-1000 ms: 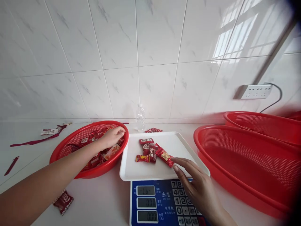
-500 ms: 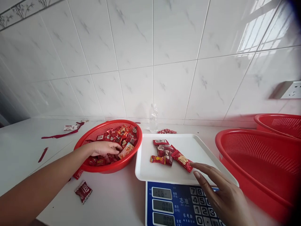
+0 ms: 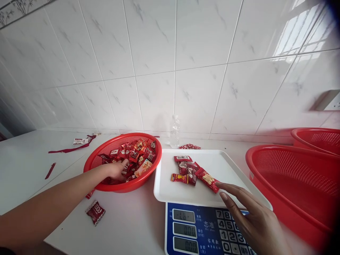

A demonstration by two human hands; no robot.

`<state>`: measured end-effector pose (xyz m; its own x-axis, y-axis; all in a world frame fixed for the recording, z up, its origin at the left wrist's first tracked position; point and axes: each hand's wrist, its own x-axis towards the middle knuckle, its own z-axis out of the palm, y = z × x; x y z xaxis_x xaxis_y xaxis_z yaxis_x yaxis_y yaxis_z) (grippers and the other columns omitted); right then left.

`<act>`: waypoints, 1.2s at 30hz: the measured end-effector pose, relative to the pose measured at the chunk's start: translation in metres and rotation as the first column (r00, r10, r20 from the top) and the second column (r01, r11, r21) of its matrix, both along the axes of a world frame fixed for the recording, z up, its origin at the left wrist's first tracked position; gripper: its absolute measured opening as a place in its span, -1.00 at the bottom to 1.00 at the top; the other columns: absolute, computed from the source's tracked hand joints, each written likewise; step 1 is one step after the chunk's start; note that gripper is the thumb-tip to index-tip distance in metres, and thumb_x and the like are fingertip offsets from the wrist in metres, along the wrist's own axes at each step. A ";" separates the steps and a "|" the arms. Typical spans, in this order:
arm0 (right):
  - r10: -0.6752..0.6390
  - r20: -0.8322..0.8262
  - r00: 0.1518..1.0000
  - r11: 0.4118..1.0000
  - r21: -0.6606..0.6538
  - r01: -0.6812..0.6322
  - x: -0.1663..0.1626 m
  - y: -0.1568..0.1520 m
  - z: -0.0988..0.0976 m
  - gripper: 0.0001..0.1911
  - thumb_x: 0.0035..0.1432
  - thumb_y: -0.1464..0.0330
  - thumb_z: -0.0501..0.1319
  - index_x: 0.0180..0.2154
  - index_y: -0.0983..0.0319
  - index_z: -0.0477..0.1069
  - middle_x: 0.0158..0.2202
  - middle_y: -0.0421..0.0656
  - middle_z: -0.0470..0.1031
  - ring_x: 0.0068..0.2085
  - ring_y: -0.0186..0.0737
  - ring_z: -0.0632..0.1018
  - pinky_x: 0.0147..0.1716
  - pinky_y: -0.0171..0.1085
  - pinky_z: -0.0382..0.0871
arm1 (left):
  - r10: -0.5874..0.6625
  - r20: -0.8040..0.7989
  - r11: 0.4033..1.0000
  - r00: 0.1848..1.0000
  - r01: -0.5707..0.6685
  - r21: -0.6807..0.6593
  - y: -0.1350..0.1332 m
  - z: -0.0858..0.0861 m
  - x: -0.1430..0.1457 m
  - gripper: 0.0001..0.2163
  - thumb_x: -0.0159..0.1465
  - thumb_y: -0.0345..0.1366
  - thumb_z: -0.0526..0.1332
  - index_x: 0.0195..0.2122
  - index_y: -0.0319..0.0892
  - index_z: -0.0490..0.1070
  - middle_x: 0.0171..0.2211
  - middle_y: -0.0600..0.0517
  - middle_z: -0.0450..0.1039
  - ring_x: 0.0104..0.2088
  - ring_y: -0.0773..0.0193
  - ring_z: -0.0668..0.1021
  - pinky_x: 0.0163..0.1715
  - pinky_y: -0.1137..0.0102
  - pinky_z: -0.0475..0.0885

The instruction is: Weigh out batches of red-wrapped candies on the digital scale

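My left hand (image 3: 117, 170) reaches into a red plastic basket (image 3: 91, 160) heaped with red-wrapped candies (image 3: 138, 146). Its thumb shows, while the other fingers dip among the wrappers, so their grip is hidden. Over the front right of a white weighing tray (image 3: 223, 166) is my right hand (image 3: 251, 216), fingers apart and holding nothing. Its index fingertip is at the end of a long red snack packet (image 3: 207, 180), perhaps touching it. Beside that packet lie several smaller wrapped sweets (image 3: 187, 171). Under the tray, the blue scale panel (image 3: 207, 228) has lit-grey displays and number keys, partly covered by my right hand.
Two more red baskets (image 3: 265, 184) stand at the right. A clear bottle (image 3: 174, 131) is behind the tray, near the tiled wall. One dark red candy (image 3: 95, 212) lies on the white counter at front left, and torn red strips (image 3: 50, 170) lie farther left.
My left hand has drawn back slightly toward the basket's near left side, and its fingers have sunk among the candies. My right hand stays by the long packet. The view has shifted slightly.
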<state>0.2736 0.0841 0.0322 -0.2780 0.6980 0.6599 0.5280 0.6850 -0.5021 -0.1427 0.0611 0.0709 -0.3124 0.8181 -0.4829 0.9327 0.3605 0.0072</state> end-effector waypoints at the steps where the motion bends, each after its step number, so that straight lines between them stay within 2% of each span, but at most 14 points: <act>1: -0.001 0.002 1.000 1.000 -0.001 0.001 0.000 0.000 0.000 -0.73 0.26 0.15 0.09 -0.19 0.10 0.50 -0.22 -0.14 0.60 -0.26 -0.15 0.62 -0.33 -0.27 0.56 | -0.002 0.018 1.000 1.000 0.002 -0.004 -0.001 0.001 -0.001 -0.03 -0.08 -0.19 0.27 0.33 -0.27 -0.20 0.21 -0.40 0.17 0.02 -0.15 0.47 -0.19 0.21 0.44; 4: 0.000 0.001 1.000 1.000 -0.007 0.000 -0.001 0.000 -0.001 -0.74 0.25 0.16 0.10 -0.19 0.09 0.50 -0.23 -0.15 0.60 -0.26 -0.16 0.62 -0.34 -0.28 0.56 | 0.029 0.061 0.998 0.998 -0.026 -0.049 -0.004 0.005 -0.001 -0.03 -0.09 -0.24 0.24 0.32 -0.27 -0.24 -0.12 -0.28 0.49 -0.26 -0.09 0.58 -0.40 0.23 0.46; 6: 0.010 -0.010 1.000 1.000 -0.016 -0.010 -0.001 0.000 -0.001 -0.74 0.26 0.17 0.10 -0.17 0.10 0.50 -0.22 -0.15 0.60 -0.25 -0.16 0.62 -0.38 -0.30 0.56 | 0.057 0.088 0.995 0.994 -0.050 -0.083 -0.007 0.008 0.000 -0.07 -0.10 -0.29 0.22 0.31 -0.25 -0.18 -0.33 -0.16 0.53 -0.46 -0.02 0.57 -0.56 0.27 0.42; 9: 0.018 -0.026 1.000 0.999 -0.040 -0.019 -0.002 -0.001 0.000 -0.73 0.26 0.17 0.09 -0.16 0.10 0.50 -0.20 -0.13 0.59 -0.24 -0.16 0.62 -0.47 -0.34 0.54 | 0.079 0.152 0.994 0.985 -0.067 -0.087 -0.009 0.017 0.000 -0.21 -0.13 -0.31 0.19 0.20 -0.18 0.04 -0.39 -0.05 0.48 -0.57 0.10 0.52 -0.65 0.35 0.36; 12: 0.009 -0.023 1.000 0.999 -0.045 -0.010 -0.003 -0.001 0.002 -0.74 0.26 0.18 0.10 -0.16 0.09 0.51 -0.20 -0.13 0.59 -0.24 -0.16 0.62 -0.48 -0.34 0.53 | 0.116 0.284 0.993 0.952 -0.113 -0.028 -0.008 0.031 -0.003 -0.44 -0.16 -0.28 0.20 -0.05 -0.12 0.25 -0.43 0.04 0.45 -0.53 0.15 0.51 -0.63 0.38 0.38; 15: 0.022 -0.025 0.999 0.999 -0.031 -0.022 -0.003 -0.001 0.002 -0.75 0.27 0.20 0.10 -0.16 0.11 0.49 -0.21 -0.14 0.59 -0.22 -0.16 0.61 -0.37 -0.30 0.55 | 0.083 0.340 0.979 0.937 -0.140 0.147 -0.004 0.049 -0.003 -0.64 -0.16 -0.21 0.23 -0.28 -0.10 0.30 -0.48 0.07 0.41 -0.45 0.12 0.52 -0.54 0.36 0.43; 17: 0.036 -0.034 0.999 0.999 -0.035 -0.038 -0.003 -0.001 0.001 -0.77 0.27 0.22 0.10 -0.16 0.12 0.49 -0.23 -0.14 0.58 -0.22 -0.17 0.60 -0.33 -0.29 0.55 | 0.009 0.358 0.937 0.934 -0.133 0.324 0.001 0.060 0.005 -0.68 -0.12 -0.14 0.25 -0.32 -0.11 0.33 -0.39 0.03 0.45 -0.35 0.09 0.54 -0.42 0.31 0.47; 19: 0.046 -0.041 0.998 0.998 -0.042 -0.047 -0.003 -0.001 0.001 -0.77 0.28 0.24 0.09 -0.15 0.13 0.48 -0.22 -0.13 0.58 -0.22 -0.18 0.60 -0.33 -0.29 0.54 | -0.104 0.416 0.865 0.903 -0.125 0.486 0.006 0.069 0.021 -0.67 -0.06 -0.09 0.26 -0.28 -0.11 0.37 -0.26 0.00 0.48 -0.21 0.08 0.54 -0.23 0.28 0.46; 22: 0.041 -0.040 0.998 0.997 -0.060 -0.043 -0.004 -0.001 0.002 -0.75 0.29 0.24 0.08 -0.13 0.13 0.48 -0.20 -0.12 0.57 -0.20 -0.18 0.59 -0.40 -0.32 0.53 | -0.255 0.510 0.783 0.822 -0.134 0.607 0.016 0.076 0.061 -0.70 0.04 -0.08 0.25 -0.24 -0.09 0.39 -0.14 0.00 0.48 -0.06 0.13 0.50 -0.05 0.28 0.40; 25: 0.029 -0.047 0.998 0.996 -0.079 -0.033 -0.004 -0.001 0.003 -0.74 0.29 0.23 0.08 -0.13 0.14 0.49 -0.19 -0.11 0.58 -0.19 -0.17 0.59 -0.47 -0.34 0.52 | -0.339 0.543 0.773 0.768 -0.102 0.626 0.026 0.072 0.104 -0.76 0.11 -0.14 0.21 -0.24 -0.12 0.39 -0.13 -0.01 0.49 -0.07 0.16 0.51 -0.04 0.28 0.39; 27: 0.029 -0.060 0.998 0.996 -0.086 -0.034 -0.003 -0.001 0.004 -0.73 0.29 0.22 0.07 -0.14 0.15 0.49 -0.20 -0.10 0.58 -0.19 -0.16 0.59 -0.47 -0.33 0.53 | -0.364 0.550 0.799 0.752 -0.052 0.599 0.033 0.063 0.126 -0.79 0.16 -0.18 0.17 -0.21 -0.13 0.39 -0.11 -0.02 0.49 -0.07 0.17 0.52 -0.04 0.28 0.40; 30: 0.029 -0.074 0.997 0.994 -0.106 -0.037 -0.002 -0.001 0.006 -0.72 0.29 0.22 0.07 -0.15 0.17 0.49 -0.19 -0.08 0.58 -0.18 -0.13 0.59 -0.42 -0.29 0.55 | -0.410 0.483 0.828 0.774 0.095 0.552 0.041 0.045 0.148 -0.70 0.23 -0.17 0.11 -0.04 -0.12 0.34 0.06 -0.06 0.40 0.07 0.11 0.44 0.03 0.23 0.35; 33: 0.034 -0.080 0.996 0.993 -0.111 -0.043 -0.001 -0.002 0.007 -0.72 0.29 0.23 0.06 -0.14 0.17 0.49 -0.17 -0.07 0.58 -0.15 -0.11 0.58 -0.36 -0.25 0.57 | -0.495 0.324 0.780 0.806 0.249 0.574 0.046 0.025 0.164 -0.55 0.29 -0.10 0.07 0.17 -0.15 0.18 0.25 -0.15 0.15 0.24 0.04 0.24 0.18 0.13 0.18; 36: 0.038 -0.078 0.996 0.994 -0.097 -0.045 0.000 -0.002 0.008 -0.73 0.29 0.24 0.06 -0.13 0.16 0.48 -0.17 -0.08 0.57 -0.14 -0.12 0.57 -0.30 -0.22 0.57 | -0.542 0.273 0.751 0.795 0.312 0.581 0.049 0.007 0.180 -0.49 0.32 -0.06 0.02 0.23 -0.18 0.09 0.29 -0.20 0.06 0.30 0.02 0.11 0.24 0.07 0.07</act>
<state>0.2737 0.0822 0.0405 -0.2597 0.7494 0.6091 0.4576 0.6509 -0.6057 0.0372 0.1104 0.0776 0.2585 0.9658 0.0203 0.8502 -0.2374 0.4699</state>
